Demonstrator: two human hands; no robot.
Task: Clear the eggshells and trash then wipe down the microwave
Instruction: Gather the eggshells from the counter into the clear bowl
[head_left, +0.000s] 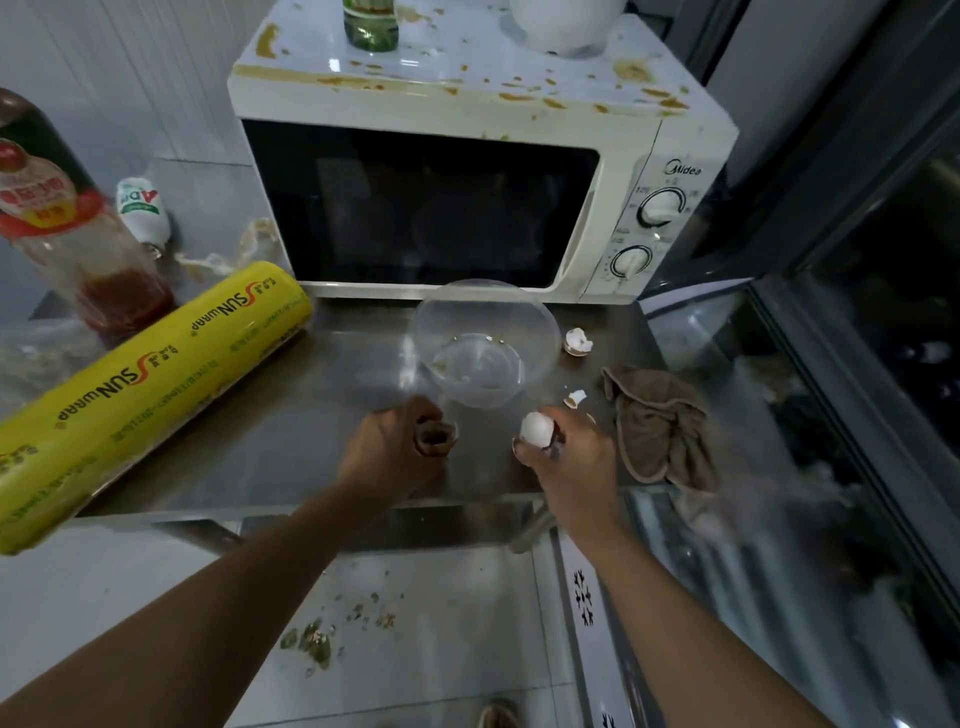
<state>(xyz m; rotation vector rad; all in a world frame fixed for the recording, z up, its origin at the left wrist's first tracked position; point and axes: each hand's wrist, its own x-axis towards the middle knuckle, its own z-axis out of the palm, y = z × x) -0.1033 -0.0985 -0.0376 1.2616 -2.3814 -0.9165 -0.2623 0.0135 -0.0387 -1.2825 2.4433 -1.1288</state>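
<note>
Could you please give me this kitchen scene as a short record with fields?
left hand: grips a brown shell piece
right hand: holds a white eggshell
bowl: clear, in front of the microwave
loose shells: one right of the bowl, one near the right hand
cloth: brown, crumpled at the table's right edge
microwave top: spattered with brown stains, not yet wiped
wrap roll: yellow, lying at left
</note>
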